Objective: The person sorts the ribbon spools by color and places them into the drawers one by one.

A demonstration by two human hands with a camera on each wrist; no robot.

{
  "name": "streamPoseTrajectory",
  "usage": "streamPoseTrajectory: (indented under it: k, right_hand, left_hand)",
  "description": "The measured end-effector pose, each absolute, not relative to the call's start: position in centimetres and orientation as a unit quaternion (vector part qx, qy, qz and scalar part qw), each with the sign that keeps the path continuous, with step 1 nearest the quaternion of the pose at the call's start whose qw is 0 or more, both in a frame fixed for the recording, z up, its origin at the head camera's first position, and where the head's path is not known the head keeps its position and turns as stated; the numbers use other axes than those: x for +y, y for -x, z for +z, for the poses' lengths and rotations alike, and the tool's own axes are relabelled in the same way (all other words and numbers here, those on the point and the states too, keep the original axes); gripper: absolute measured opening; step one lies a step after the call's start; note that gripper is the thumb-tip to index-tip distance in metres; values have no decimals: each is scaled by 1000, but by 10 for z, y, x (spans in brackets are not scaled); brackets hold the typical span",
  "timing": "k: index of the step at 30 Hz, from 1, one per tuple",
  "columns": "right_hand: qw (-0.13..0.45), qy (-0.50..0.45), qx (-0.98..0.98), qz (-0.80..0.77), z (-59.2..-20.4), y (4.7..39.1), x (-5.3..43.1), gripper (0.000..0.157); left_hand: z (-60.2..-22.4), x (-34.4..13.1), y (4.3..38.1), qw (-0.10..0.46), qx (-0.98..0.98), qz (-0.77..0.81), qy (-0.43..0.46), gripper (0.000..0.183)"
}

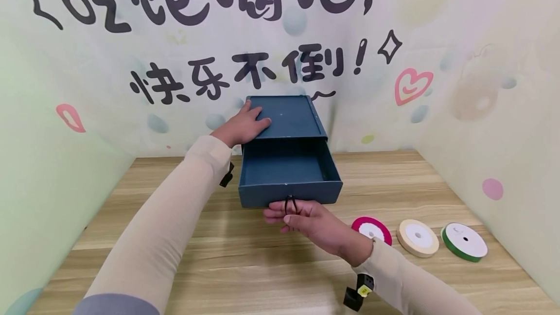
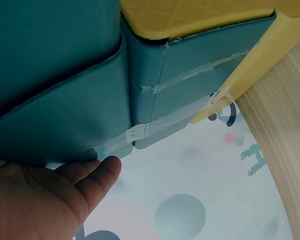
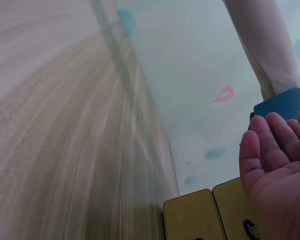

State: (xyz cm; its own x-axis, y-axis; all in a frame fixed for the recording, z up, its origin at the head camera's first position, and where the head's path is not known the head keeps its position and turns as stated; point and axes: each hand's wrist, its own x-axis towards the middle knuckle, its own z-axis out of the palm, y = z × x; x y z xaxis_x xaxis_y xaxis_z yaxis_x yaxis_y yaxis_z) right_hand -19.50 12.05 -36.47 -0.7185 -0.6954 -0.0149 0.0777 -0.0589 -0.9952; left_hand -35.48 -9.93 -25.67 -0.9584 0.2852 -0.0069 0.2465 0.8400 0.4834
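A dark blue drawer box (image 1: pixel 284 115) stands at the back of the table, its front drawer (image 1: pixel 290 194) pulled out and bare inside. My left hand (image 1: pixel 245 125) rests on the left part of the box's top, fingers spread. In the left wrist view, that hand (image 2: pixel 45 200) lies along the teal side, where clear tape (image 2: pixel 140 131) runs across. My right hand (image 1: pixel 310 220), palm up under the drawer front, holds the black cord loop (image 1: pixel 290 204) with thumb and fingers. In the right wrist view, the right hand's fingers (image 3: pixel 275 150) show, but the thumb is mostly cut off.
Three ribbon spools lie on the wooden table at right: red (image 1: pixel 384 230), cream (image 1: pixel 418 238) and green (image 1: pixel 463 242), the red one partly behind my right wrist. Yellow panels (image 3: pixel 192 215) show low in the right wrist view. A printed wall (image 1: pixel 367 125) stands behind the box.
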Motion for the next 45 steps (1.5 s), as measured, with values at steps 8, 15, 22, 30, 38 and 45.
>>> streamPoseTrajectory:
  k: [8, 15, 22, 30, 38, 45]
  right_hand:
    - [288, 244, 625, -683, -365, 190, 121, 40]
    - [289, 253, 629, -676, -366, 185, 122, 40]
    - [290, 257, 627, -676, -366, 182, 122, 41]
    - [286, 265, 623, -679, -367, 181, 122, 43]
    - [283, 266, 621, -680, -367, 179, 121, 44]
    - [287, 262, 619, -682, -368, 177, 121, 43]
  left_hand:
    - [-259, -100, 357, 39, 959, 243, -138, 69]
    - [-258, -100, 358, 37, 959, 242, -141, 69]
    - [-258, -101, 357, 36, 958, 245, -142, 70]
    - [-258, -100, 357, 36, 958, 248, -141, 70]
    - [-257, -100, 358, 36, 957, 250, -141, 70]
    - [-258, -100, 359, 38, 957, 249, -142, 69]
